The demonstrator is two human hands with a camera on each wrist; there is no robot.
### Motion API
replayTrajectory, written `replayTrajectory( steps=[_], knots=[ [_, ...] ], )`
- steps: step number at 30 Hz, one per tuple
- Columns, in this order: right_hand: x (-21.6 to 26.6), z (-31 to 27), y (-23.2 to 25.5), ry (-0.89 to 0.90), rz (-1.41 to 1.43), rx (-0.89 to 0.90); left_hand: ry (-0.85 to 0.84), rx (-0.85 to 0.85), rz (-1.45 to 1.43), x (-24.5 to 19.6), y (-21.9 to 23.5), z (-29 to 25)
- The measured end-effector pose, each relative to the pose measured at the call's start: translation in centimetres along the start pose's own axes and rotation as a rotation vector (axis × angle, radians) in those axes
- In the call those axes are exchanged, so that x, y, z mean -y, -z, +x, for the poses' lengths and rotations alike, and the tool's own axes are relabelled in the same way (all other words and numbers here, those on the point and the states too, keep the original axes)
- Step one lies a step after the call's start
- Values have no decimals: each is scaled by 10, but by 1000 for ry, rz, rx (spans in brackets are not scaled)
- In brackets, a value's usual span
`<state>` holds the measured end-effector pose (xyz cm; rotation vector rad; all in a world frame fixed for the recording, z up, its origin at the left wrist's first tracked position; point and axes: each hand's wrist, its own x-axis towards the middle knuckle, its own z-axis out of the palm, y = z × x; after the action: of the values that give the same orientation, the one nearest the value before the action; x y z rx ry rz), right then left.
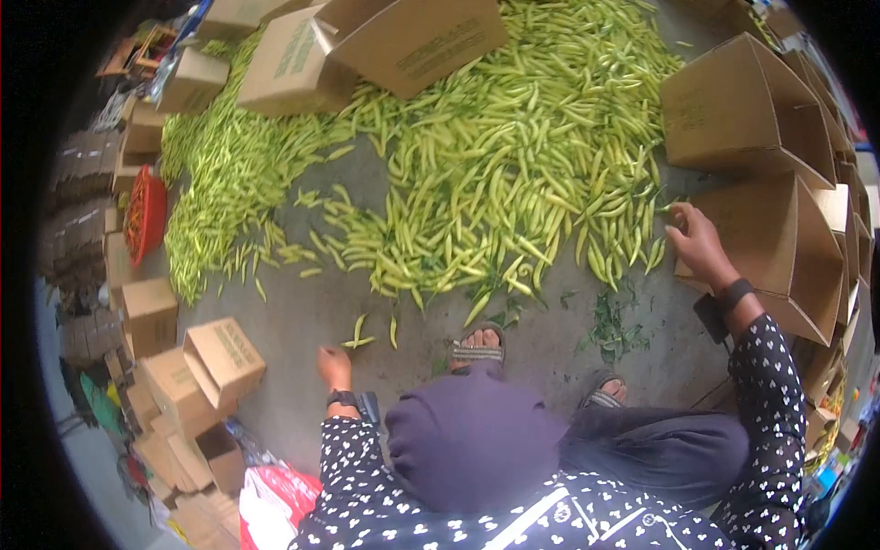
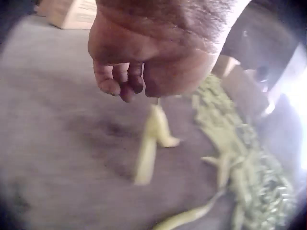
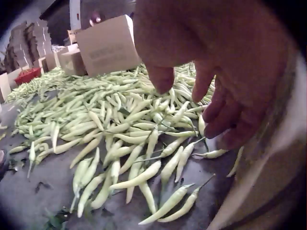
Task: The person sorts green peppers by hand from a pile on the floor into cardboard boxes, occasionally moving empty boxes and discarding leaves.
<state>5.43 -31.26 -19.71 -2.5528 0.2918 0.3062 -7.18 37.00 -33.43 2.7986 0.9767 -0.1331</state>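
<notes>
Low over the floor at left, my left hand [image 1: 335,368] pinches pale green chili peppers [image 2: 152,132] near their stems. In the left wrist view at least two peppers hang blurred below the curled fingers [image 2: 109,86]. My right hand [image 1: 700,246] is at the right edge of a broad spread of the same chili peppers [image 1: 513,174], beside an open cardboard box [image 1: 756,243]. Its fingers [image 3: 204,81] are spread and loosely bent above the pile, with nothing visibly gripped. A single pepper [image 3: 213,154] lies just under the fingertips in the right wrist view.
Cardboard boxes stand behind the pile, such as a large box [image 1: 422,46], and another box [image 1: 733,105] at right. Smaller boxes [image 1: 225,362] are stacked at left, below a red basket [image 1: 147,215]. Leaf scraps [image 1: 614,330] litter the floor near the sandalled feet [image 1: 478,344].
</notes>
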Motion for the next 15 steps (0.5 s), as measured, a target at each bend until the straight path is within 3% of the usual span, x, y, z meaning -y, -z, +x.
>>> replayTrajectory(
  steps=[1,2,3,4,8,10,13,15],
  knots=[
    [-10,14,-4,-85,67,11,-96,-38,-152,-33,3,29],
    [-17,27,-13,-105,68,-2,-141,37,-222,-95,27,48],
    [-23,39,-22,-120,58,-86,-308,39,-358,-139,33,69],
    [-26,51,-26,-135,46,-173,-412,81,-396,-176,30,98],
    [-19,95,-31,-261,201,-251,-766,238,-399,-348,34,147],
    [-19,119,-42,-372,211,-279,-713,425,-346,-405,24,152],
    [-1,144,-60,-513,258,-243,-609,432,-167,-458,8,138],
    [25,154,-75,-577,220,-190,-716,445,-118,-475,3,115]
  ],
)
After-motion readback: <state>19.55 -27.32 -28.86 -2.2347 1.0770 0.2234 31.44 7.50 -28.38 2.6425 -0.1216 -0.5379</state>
